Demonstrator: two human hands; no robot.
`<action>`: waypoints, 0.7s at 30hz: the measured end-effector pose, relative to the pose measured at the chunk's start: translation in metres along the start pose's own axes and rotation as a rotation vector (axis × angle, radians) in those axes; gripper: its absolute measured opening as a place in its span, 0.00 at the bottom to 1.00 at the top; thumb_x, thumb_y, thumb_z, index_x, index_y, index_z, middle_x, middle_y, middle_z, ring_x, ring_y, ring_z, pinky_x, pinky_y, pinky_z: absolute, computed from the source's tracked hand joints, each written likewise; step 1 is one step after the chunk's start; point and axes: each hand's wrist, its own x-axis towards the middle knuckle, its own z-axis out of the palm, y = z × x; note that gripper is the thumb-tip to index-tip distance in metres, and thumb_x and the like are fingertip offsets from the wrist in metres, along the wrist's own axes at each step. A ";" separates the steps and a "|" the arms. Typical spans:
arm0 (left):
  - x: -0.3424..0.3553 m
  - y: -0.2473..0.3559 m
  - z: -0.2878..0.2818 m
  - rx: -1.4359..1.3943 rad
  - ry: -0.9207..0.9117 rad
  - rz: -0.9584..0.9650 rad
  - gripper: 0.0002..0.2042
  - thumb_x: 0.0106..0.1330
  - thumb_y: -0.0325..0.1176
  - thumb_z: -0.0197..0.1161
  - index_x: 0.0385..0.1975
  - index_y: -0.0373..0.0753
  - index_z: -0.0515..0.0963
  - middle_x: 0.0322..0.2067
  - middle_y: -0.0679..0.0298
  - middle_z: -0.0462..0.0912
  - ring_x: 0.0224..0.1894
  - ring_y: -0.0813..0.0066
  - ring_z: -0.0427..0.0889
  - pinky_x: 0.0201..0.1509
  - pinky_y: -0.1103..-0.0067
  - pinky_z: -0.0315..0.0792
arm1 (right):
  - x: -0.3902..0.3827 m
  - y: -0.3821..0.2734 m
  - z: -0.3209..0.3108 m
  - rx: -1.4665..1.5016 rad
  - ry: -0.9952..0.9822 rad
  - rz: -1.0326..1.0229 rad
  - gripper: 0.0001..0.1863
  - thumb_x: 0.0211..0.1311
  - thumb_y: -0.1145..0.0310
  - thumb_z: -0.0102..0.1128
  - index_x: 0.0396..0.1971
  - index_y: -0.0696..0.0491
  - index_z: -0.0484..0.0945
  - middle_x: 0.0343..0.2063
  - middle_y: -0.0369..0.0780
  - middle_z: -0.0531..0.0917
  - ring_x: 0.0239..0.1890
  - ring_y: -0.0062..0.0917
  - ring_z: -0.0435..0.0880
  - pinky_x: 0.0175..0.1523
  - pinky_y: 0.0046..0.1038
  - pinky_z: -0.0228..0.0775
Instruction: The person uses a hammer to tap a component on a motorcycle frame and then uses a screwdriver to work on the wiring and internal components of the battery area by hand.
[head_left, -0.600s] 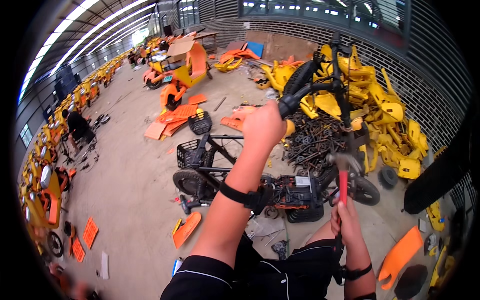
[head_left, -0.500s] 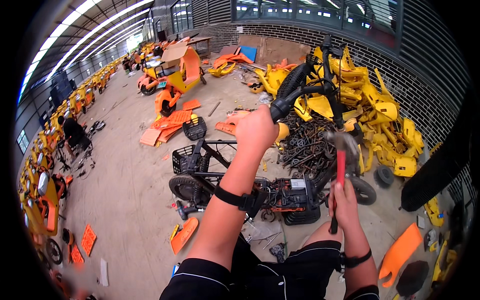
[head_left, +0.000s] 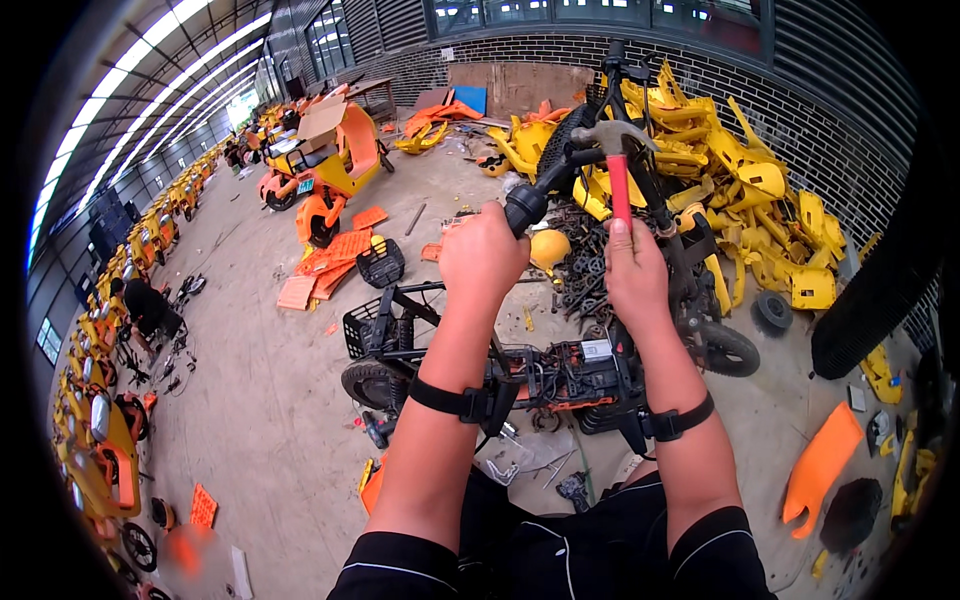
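My left hand [head_left: 485,255] is wrapped round the black handlebar grip [head_left: 525,208] of a stripped black scooter frame [head_left: 570,372], which stands upright across the view. My right hand [head_left: 635,275] holds a claw hammer [head_left: 618,185] by its red handle, its steel head raised near the handlebar stem, just right of the grip. Whether the head touches the bar I cannot tell. Beneath my arms are the frame's exposed wiring, a rear wheel at left with a black crate [head_left: 360,330] above it, and a front wheel [head_left: 728,350] at right.
A pile of yellow panels [head_left: 760,200] and black metal parts lies behind the frame. An orange scooter [head_left: 355,165] stands farther back, beside loose orange panels [head_left: 330,250]. Rows of scooters [head_left: 100,440] line the left, where a person [head_left: 145,310] works. A cordless drill [head_left: 572,488] lies near my legs.
My right hand has swung the hammer up and leftward, from low beside the frame to handlebar height. My left hand keeps its grip, sitting slightly further left in the picture.
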 end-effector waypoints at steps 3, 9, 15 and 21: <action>0.000 0.001 0.000 0.018 -0.001 -0.008 0.18 0.54 0.44 0.68 0.35 0.36 0.78 0.28 0.50 0.85 0.33 0.48 0.86 0.38 0.59 0.79 | 0.000 -0.011 0.000 -0.115 -0.010 -0.011 0.21 0.77 0.54 0.47 0.47 0.59 0.75 0.27 0.44 0.78 0.29 0.29 0.76 0.39 0.32 0.69; -0.001 0.005 -0.006 0.013 -0.048 -0.044 0.18 0.54 0.44 0.68 0.36 0.36 0.78 0.30 0.49 0.85 0.33 0.48 0.86 0.39 0.60 0.79 | -0.004 -0.009 -0.018 0.027 -0.024 0.146 0.21 0.77 0.54 0.47 0.42 0.60 0.74 0.23 0.40 0.76 0.27 0.26 0.74 0.36 0.32 0.68; -0.002 0.008 -0.012 -0.003 -0.077 -0.056 0.18 0.55 0.44 0.67 0.36 0.37 0.78 0.31 0.49 0.86 0.35 0.48 0.86 0.40 0.59 0.79 | 0.005 0.003 -0.006 -0.069 0.049 -0.076 0.21 0.77 0.53 0.48 0.41 0.59 0.74 0.24 0.45 0.76 0.26 0.32 0.75 0.36 0.35 0.68; -0.002 0.010 -0.011 -0.013 -0.055 -0.026 0.16 0.54 0.42 0.67 0.35 0.36 0.77 0.30 0.50 0.85 0.35 0.48 0.86 0.40 0.60 0.79 | 0.011 -0.002 -0.013 -0.017 0.034 0.068 0.22 0.76 0.52 0.48 0.41 0.59 0.75 0.24 0.42 0.77 0.27 0.29 0.77 0.36 0.34 0.68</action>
